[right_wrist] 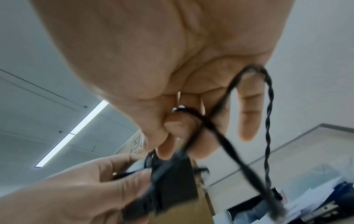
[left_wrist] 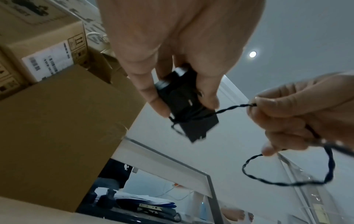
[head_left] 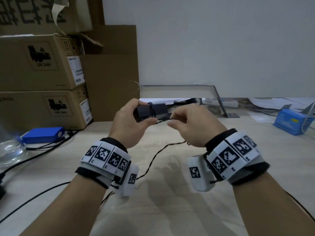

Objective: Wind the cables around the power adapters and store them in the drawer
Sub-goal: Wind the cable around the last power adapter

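Observation:
A black power adapter (head_left: 150,111) is held above the desk, and my left hand (head_left: 131,120) grips its left end between thumb and fingers. A few turns of thin black twisted cable (head_left: 151,109) circle its middle. My right hand (head_left: 185,123) pinches the cable just right of the adapter. The loose cable (head_left: 153,160) hangs down from that hand to the desk. In the left wrist view the adapter (left_wrist: 187,104) sits between my fingers and the cable (left_wrist: 233,108) runs taut to my right hand (left_wrist: 298,112). In the right wrist view the cable (right_wrist: 268,121) loops over my fingers, with the adapter (right_wrist: 172,181) blurred below.
Stacked cardboard boxes (head_left: 39,79) fill the back left. A blue box-shaped device (head_left: 42,134) with black leads and a clear plastic bottle (head_left: 10,150) lie at the left. A blue carton (head_left: 291,121) sits at the right. A metal bracket (head_left: 219,99) stands behind my hands. No drawer shows.

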